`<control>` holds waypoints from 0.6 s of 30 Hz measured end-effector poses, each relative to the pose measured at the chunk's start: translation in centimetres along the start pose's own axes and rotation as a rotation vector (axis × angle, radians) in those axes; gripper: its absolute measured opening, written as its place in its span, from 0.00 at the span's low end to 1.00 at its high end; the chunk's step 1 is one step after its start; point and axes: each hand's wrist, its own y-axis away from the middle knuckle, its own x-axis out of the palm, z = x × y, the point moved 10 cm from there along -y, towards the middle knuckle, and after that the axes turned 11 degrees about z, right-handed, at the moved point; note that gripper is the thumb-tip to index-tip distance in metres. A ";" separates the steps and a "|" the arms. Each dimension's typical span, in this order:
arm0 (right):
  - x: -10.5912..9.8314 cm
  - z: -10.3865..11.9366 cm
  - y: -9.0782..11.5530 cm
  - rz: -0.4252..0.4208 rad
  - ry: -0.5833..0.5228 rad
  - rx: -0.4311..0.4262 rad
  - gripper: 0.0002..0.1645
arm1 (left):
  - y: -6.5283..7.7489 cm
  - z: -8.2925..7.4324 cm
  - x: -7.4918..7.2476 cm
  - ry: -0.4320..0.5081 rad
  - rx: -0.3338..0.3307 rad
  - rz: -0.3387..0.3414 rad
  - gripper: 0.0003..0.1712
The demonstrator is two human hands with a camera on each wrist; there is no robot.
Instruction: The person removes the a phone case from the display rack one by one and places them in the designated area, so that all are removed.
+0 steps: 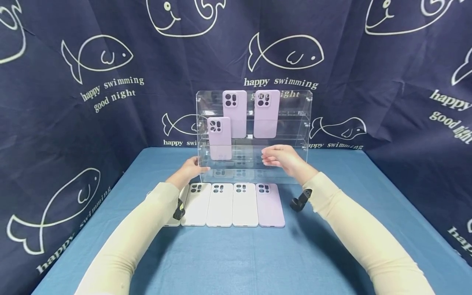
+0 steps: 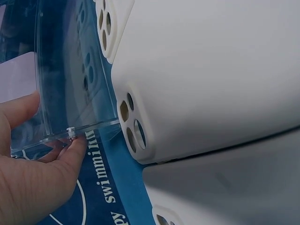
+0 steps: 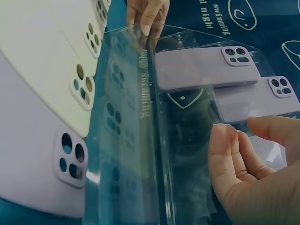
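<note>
A clear acrylic tiered display stand (image 1: 295, 107) holds three lilac phone cases: one (image 1: 235, 119) and another (image 1: 266, 123) upright on a higher tier, and a third (image 1: 220, 141) lower on the left. My left hand (image 1: 189, 170) grips the stand's left side edge, thumb in front and fingers behind it, as the left wrist view shows. In front of the middle tiers hovers my right hand (image 1: 287, 160), fingers loosely bent and thumb apart, holding nothing. In the right wrist view, the lower lilac case (image 3: 201, 68) leans within the stand.
Before the stand, several white phone cases (image 1: 219, 207) and one lilac phone case (image 1: 271, 207) lie in a row on the blue tablecloth (image 1: 236, 262). My left forearm partly covers the leftmost white case. A dark fish-print curtain (image 1: 228, 53) hangs behind and beside the table.
</note>
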 end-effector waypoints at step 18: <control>1.2 5.2 -3.1 -0.132 0.060 -0.088 0.19 | -0.1 0.1 -0.2 0.000 -0.023 -0.003 0.46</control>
